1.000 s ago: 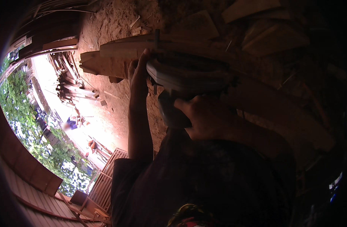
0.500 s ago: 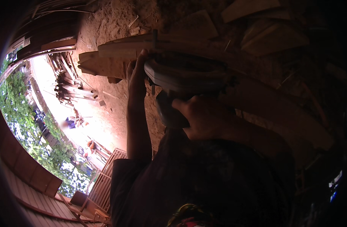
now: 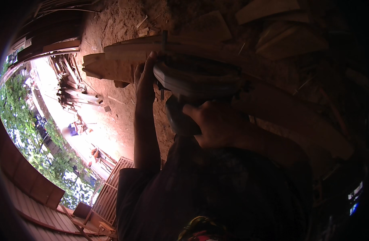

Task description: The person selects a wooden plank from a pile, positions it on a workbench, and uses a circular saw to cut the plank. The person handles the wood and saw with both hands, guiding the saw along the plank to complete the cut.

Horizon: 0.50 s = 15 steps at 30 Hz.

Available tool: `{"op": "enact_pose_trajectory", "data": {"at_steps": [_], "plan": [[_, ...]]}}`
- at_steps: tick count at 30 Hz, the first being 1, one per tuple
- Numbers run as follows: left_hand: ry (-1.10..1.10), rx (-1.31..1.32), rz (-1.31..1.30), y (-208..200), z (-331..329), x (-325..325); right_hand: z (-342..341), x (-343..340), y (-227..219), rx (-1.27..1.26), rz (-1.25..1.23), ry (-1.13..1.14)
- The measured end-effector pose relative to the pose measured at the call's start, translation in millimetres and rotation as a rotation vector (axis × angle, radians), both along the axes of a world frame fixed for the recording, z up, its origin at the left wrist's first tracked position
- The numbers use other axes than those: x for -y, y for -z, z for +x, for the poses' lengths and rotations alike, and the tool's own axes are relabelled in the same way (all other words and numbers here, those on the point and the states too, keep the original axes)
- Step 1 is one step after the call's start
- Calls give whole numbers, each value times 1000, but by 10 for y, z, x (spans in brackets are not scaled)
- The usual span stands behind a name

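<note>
Right hand clenched around the rear grip of a grey power tool, which sits on a long curved plank, steering it. Left hand lies flat-fingered against plank and tool front, apparently bracing both; not a closed grasp. Sawdust floor and offcuts lie beyond.

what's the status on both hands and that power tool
Right hand gripping the grey power tool from behind. Left hand on its front end, fingers against the curved wooden plank. Nothing blocking; wood offcuts lie beyond on the sawdust ground.
</note>
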<state>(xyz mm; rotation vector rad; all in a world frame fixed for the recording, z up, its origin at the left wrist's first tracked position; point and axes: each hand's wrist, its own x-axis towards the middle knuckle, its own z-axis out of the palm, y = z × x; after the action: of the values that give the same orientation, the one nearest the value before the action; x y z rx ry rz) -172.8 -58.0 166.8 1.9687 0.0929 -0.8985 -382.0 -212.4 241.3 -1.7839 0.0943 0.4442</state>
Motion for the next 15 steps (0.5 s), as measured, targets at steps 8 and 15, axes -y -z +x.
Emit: {"op": "enact_pose_trajectory", "data": {"at_steps": [8, 15], "plan": [[-4, 44, 32, 12, 23, -18, 43, -30, 38, 9, -19, -13], [-59, 50, -21, 23, 33, -14, 56, -39, 26, 46, -22, 7]]}}
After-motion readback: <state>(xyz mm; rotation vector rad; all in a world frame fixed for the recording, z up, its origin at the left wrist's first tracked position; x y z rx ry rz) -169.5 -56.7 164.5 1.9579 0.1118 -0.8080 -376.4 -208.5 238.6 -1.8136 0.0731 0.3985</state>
